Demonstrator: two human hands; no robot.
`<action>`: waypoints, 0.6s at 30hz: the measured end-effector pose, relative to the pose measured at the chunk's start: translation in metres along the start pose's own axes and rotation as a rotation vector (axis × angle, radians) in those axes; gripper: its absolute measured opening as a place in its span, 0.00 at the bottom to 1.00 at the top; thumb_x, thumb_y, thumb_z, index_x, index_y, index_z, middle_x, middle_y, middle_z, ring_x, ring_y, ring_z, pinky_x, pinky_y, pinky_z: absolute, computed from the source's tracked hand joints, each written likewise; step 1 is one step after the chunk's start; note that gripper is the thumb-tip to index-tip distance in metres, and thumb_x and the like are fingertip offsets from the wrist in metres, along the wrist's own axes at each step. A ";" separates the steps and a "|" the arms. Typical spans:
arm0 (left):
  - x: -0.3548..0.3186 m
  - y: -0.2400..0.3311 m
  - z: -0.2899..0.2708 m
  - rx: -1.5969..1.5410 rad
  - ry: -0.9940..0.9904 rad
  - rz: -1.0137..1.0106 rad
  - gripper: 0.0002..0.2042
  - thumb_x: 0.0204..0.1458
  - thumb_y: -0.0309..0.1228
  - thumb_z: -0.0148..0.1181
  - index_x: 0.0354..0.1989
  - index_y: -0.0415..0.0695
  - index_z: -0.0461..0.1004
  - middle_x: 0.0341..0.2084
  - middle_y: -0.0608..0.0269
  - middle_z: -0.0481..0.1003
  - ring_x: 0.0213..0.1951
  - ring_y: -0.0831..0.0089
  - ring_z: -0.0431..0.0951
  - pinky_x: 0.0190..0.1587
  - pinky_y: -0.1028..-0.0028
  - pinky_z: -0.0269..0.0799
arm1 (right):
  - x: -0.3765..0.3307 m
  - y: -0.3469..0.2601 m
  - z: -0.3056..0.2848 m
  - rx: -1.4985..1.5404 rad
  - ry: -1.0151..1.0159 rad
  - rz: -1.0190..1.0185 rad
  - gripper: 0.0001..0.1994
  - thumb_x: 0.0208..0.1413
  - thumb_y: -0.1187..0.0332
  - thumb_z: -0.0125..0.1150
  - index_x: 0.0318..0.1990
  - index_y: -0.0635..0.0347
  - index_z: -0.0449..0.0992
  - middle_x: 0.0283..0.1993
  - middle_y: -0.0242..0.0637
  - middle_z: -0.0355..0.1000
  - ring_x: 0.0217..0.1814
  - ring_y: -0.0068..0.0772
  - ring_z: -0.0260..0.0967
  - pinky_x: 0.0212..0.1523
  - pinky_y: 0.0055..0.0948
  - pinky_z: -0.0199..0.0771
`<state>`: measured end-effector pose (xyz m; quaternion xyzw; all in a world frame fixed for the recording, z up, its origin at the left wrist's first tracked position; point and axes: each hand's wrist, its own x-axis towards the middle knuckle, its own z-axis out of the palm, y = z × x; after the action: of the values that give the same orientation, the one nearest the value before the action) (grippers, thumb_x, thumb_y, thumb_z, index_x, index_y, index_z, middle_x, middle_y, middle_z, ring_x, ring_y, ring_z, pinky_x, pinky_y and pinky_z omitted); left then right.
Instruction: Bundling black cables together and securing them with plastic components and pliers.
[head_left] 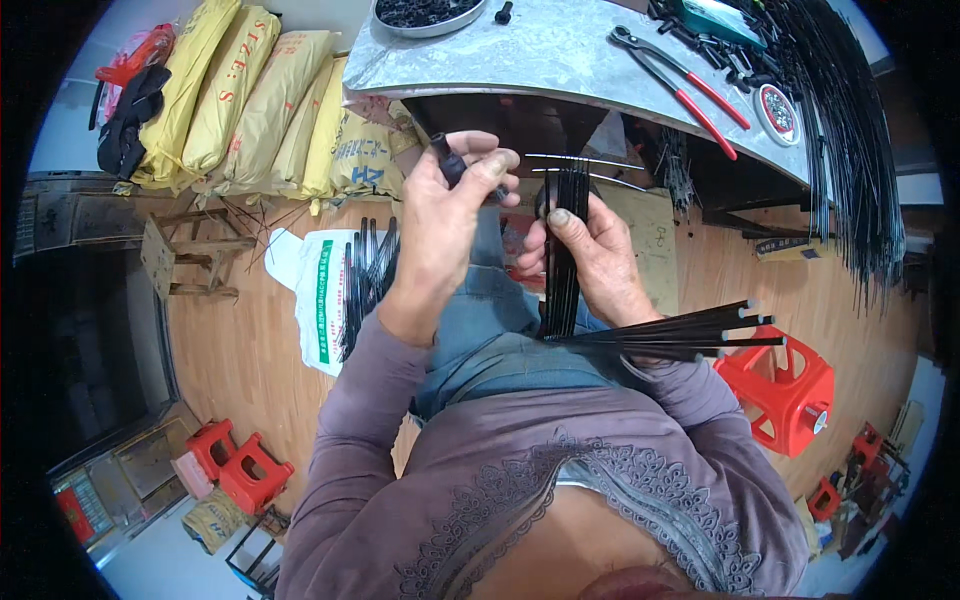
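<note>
I look down past the purple-sleeved arms at the grey-topped table (520, 60), the largest thing before me, its front edge beyond both hands. Next in size, a loose fan of black rods (680, 335) stretches from the lap (490, 350) across the right sleeve, straight and dark, its outer ends pale grey and unevenly staggered. The upright bundle (564, 270) is slimmer: thin, glossy black rods packed side by side, rising from the lap toward the table, their far ends roughly level. I see the right hand (600, 250) closed round it, thumb pressed flat along the front, fingers curled behind. The left hand (440, 215), raised just left of the bundle and apart from it, is curled, pinching a dark fitting (450, 165) between thumb and fingers. That piece is the smallest: matt black, stubby, with a narrow tubular end poking up; the fingers hide the rest from me.
</note>
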<state>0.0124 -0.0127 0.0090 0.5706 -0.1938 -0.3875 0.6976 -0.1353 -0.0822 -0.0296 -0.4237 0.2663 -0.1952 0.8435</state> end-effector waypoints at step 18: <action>0.028 -0.052 -0.012 -0.471 -0.198 -0.455 0.12 0.54 0.22 0.55 0.47 0.39 0.69 0.35 0.61 0.74 0.39 0.67 0.77 0.41 0.69 0.75 | 0.000 0.002 -0.006 0.001 0.038 0.029 0.14 0.65 0.61 0.48 0.49 0.62 0.66 0.28 0.36 0.72 0.26 0.27 0.75 0.27 0.25 0.80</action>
<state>0.0219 -0.0294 -0.0478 0.3820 -0.0337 -0.6210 0.6836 -0.1385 -0.0842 -0.0343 -0.4156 0.2883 -0.1913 0.8412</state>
